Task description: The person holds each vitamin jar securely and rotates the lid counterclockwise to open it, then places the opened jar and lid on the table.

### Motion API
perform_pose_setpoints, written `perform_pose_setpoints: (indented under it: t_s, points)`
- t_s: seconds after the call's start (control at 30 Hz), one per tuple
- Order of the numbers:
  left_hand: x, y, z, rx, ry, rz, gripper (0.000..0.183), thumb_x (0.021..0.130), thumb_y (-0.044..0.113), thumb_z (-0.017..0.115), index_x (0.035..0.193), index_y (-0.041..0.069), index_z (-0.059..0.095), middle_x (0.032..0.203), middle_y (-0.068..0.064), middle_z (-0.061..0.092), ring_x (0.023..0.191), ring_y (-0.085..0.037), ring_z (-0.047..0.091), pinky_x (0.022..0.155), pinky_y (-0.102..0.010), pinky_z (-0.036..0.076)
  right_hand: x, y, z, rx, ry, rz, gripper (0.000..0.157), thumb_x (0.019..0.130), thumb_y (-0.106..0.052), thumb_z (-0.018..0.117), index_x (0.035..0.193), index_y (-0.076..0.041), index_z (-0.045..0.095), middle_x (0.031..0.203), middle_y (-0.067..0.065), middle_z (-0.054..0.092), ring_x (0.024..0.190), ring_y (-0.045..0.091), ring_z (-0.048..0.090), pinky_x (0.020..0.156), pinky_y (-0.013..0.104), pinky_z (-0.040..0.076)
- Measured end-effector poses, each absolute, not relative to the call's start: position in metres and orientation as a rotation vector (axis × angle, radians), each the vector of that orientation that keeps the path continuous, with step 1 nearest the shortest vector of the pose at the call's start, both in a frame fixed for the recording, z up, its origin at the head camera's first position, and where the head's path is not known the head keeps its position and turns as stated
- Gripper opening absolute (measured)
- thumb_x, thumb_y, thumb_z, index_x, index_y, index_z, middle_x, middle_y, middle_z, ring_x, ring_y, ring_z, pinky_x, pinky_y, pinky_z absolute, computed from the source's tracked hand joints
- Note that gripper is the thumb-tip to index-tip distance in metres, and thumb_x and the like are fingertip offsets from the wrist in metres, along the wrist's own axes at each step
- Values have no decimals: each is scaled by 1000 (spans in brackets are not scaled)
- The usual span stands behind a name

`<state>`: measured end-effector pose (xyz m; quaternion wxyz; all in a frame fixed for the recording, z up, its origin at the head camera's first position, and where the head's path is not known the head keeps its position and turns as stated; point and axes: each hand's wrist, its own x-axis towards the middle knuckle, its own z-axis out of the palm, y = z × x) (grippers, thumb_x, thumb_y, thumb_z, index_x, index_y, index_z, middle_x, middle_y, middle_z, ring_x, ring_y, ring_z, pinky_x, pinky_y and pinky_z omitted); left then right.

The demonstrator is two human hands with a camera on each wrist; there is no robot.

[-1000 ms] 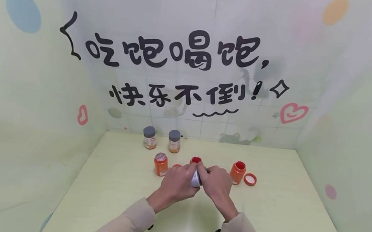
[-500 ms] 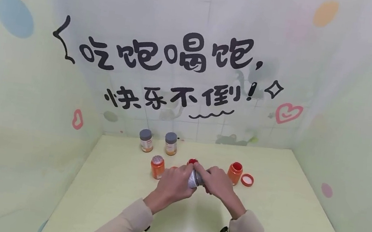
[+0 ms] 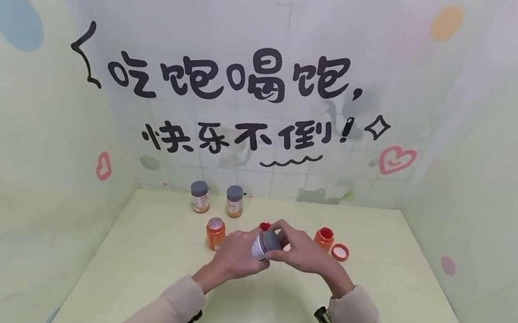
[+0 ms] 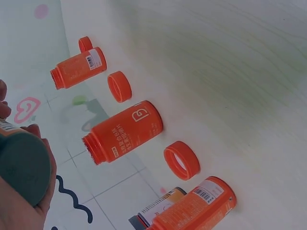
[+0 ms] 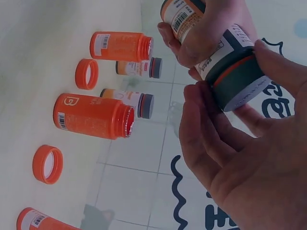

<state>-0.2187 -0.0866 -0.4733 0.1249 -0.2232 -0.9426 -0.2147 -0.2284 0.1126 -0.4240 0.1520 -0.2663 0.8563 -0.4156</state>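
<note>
My left hand (image 3: 233, 254) grips a small pill bottle (image 5: 232, 43) with a white and dark label, tilted above the table so its grey cap (image 3: 271, 240) faces right. The fingers and thumb of my right hand (image 3: 301, 250) pinch that cap from either side. A thin red-orange band shows under the cap in the right wrist view. Just behind the hands stands an uncapped orange bottle (image 4: 127, 132), mostly hidden in the head view. Only the grey cap end and part of the label appear in the left wrist view.
An orange bottle with a foil-covered mouth (image 3: 215, 232) stands left of my hands; another, uncapped (image 3: 324, 238), is to the right. Orange screw caps (image 4: 181, 160) lie among them on the table (image 3: 148, 278). Two grey-capped bottles (image 3: 234, 203) are near the back wall.
My right hand has shifted from close over the cap to a looser fingertip hold at its side, exposing more of it. The bottle has turned, its cap now facing further up and right.
</note>
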Motion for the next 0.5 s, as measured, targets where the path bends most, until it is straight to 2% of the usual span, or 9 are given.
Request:
perform_pose_setpoints:
  t_s: [0.1,0.2,0.27,0.37,0.43,0.5]
  points:
    - [-219,-88,-474,-654,-2761,-630,43,78,46,74,106,17,61,79,6,65,59,-6,52,54,-18,42,-226,112,-423,-853,2490,-1170,50,88,-21,73,132,-23,50,115,1,64,99,19,62,77,31,55]
    - [-218,-88,-473,-656,-2753,-616,45,79,46,74,110,16,60,80,5,66,59,-7,54,54,-18,43,-224,109,-425,-754,2517,-1207,54,88,-30,72,136,-26,48,122,1,62,102,19,62,79,33,56]
    - [-217,-88,-472,-662,-2746,-596,44,79,44,74,109,16,60,80,5,66,58,-6,53,53,-18,43,-224,107,-427,-618,2559,-1235,52,89,-44,69,133,-25,50,117,1,64,98,18,64,77,33,56]
    - [-215,-86,-471,-667,-2739,-558,39,79,41,74,105,16,59,79,5,65,57,-6,52,52,-16,43,-224,104,-431,-421,2619,-1251,52,88,-63,61,116,-20,60,97,1,68,80,18,66,67,32,56]
    - [-214,-86,-471,-665,-2746,-528,39,79,41,74,105,16,58,78,5,64,56,-6,51,52,-16,42,-224,103,-433,-376,2628,-1250,51,87,-66,60,105,-17,63,85,2,68,69,19,65,61,33,56]
    - [-213,-86,-471,-660,-2753,-533,39,79,41,73,104,16,58,77,5,63,55,-5,50,51,-16,41,-224,103,-433,-406,2602,-1256,46,88,-61,62,101,-17,64,82,2,67,64,20,64,58,34,56]
